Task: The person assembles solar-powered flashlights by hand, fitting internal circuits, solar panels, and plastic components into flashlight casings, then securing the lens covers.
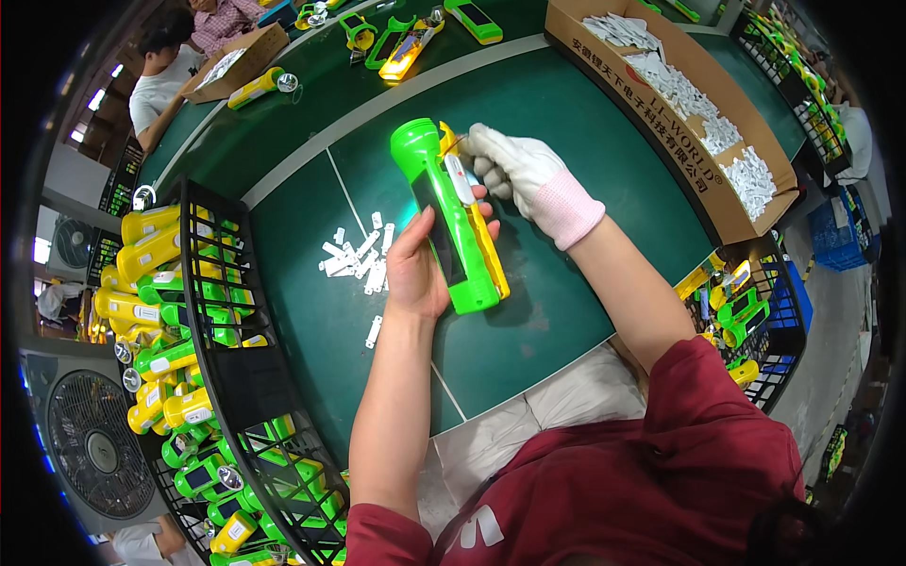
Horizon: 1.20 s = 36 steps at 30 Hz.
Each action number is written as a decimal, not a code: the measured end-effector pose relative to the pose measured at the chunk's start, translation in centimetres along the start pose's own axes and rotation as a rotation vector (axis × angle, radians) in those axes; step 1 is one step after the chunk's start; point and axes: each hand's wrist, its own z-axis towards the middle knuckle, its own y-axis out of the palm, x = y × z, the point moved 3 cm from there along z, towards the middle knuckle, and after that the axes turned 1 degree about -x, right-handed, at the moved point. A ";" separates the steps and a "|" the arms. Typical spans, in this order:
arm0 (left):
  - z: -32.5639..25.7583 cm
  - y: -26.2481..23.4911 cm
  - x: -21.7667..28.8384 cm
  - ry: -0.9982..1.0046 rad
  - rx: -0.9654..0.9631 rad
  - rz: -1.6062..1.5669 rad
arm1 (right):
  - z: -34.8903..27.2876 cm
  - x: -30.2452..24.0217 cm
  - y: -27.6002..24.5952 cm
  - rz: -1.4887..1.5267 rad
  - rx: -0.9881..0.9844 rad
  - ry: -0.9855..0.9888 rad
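My bare left hand [421, 269] is wrapped round a green and yellow flashlight [464, 231], held tilted above the green table [557, 292]. The flashlight has a dark panel along its body and a white piece on its yellow side. My right hand [521, 170], in a white glove with a pink cuff, is closed beside the yellow part near the flashlight's head. Its fingertips are bent inward, and what they pinch is too small to make out. Small white plastic pieces [363, 257] lie loose on the table, left of the flashlight.
A black crate [192, 283] packed with flashlights stands at the left. A long cardboard box [651, 118] of white pieces is at the far right. More flashlight parts [401, 52] lie on a belt at the back. Another crate [769, 349] is at the right, a fan [99, 443] lower left.
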 end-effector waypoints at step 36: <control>0.4 -0.8 1.1 0.277 0.324 0.336 | -4.7 0.9 5.0 -1.455 0.043 -0.581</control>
